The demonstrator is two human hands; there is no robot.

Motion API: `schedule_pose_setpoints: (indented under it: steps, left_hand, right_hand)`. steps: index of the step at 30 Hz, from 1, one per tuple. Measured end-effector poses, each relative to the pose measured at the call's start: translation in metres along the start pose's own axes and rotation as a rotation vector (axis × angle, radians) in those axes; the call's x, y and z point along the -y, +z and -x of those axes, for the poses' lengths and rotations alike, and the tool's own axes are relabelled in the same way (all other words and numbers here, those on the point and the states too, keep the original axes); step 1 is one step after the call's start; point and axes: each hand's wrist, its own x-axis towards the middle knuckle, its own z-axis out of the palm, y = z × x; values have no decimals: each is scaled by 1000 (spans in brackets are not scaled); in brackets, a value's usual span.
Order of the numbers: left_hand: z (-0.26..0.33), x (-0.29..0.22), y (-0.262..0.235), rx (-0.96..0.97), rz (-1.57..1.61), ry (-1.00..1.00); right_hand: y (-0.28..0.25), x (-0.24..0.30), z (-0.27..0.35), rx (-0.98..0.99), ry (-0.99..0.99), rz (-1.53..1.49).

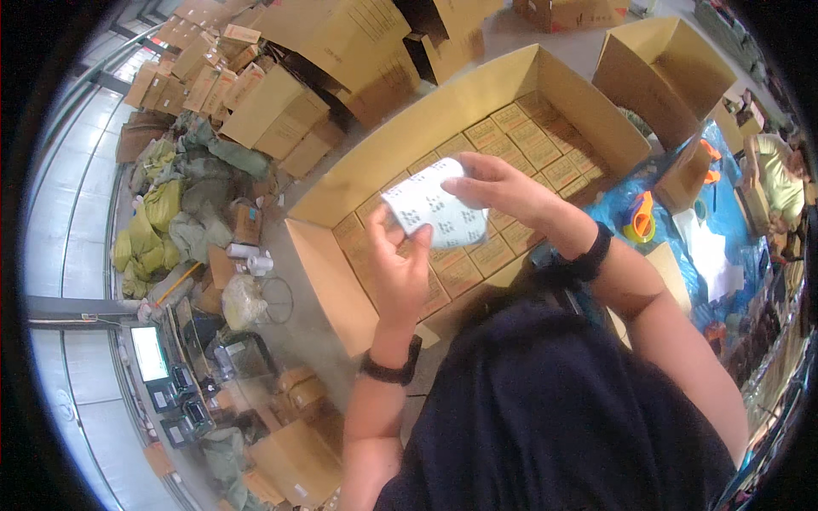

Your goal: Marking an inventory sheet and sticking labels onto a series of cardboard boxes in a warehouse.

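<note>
The left hand [399,255] and right hand [504,189] gripped a smooth white roll [439,204] speckled with dark print, one at each end. It hung above a deep, matte cardboard carton [588,111] where small, blocky boxes [530,143] lay in tight rows.

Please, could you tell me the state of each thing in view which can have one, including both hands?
Left hand: gripping the white printed item
Right hand: gripping it too
White printed item: held above the large carton
Large carton: open, small boxes inside
Small boxes: closed, laid in rows
Upper-right carton: open
Screen at left: lit
</note>
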Motion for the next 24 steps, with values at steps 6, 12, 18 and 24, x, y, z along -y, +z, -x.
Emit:
schedule_pose_setpoints:
  steps: [6,12,18,24]
  left_hand:
    - [-13,7,0,-301,562,-361]
    - [-6,-1,1,-92,358,-290]
    - [-6,14,8,52,579,-277]
    - [-10,20,1,-89,659,-470]
  right_hand:
    - [-2,-15,11,-53,-164,807]
    - [-8,-26,11,-13,-231,271]
    - [-8,-18,17,-94,64,51]
    - [-10,-28,22,-36,-239,762]
